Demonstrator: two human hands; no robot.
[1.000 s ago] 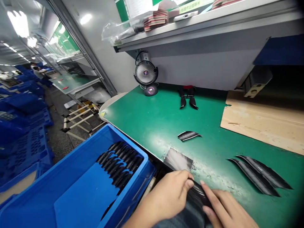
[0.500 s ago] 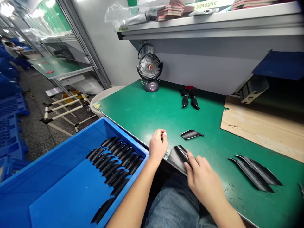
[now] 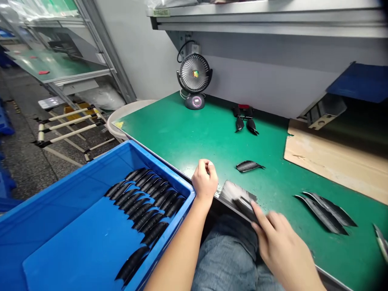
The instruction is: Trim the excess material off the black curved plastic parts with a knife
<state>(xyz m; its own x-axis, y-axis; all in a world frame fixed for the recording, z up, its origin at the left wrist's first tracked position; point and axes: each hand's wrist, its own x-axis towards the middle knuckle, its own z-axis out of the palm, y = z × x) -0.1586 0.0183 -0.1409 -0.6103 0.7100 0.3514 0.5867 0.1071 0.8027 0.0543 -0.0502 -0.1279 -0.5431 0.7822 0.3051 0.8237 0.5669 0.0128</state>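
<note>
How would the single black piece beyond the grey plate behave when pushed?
The black piece looks thin, so probably light. Its curved shape may make it rock, and the smooth-looking green table should let it slide.

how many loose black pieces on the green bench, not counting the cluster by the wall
4: short piece left of the others; front long piece and rear long piece together at right; cut-off piece at the frame's right edge. More may be out of view.
</note>
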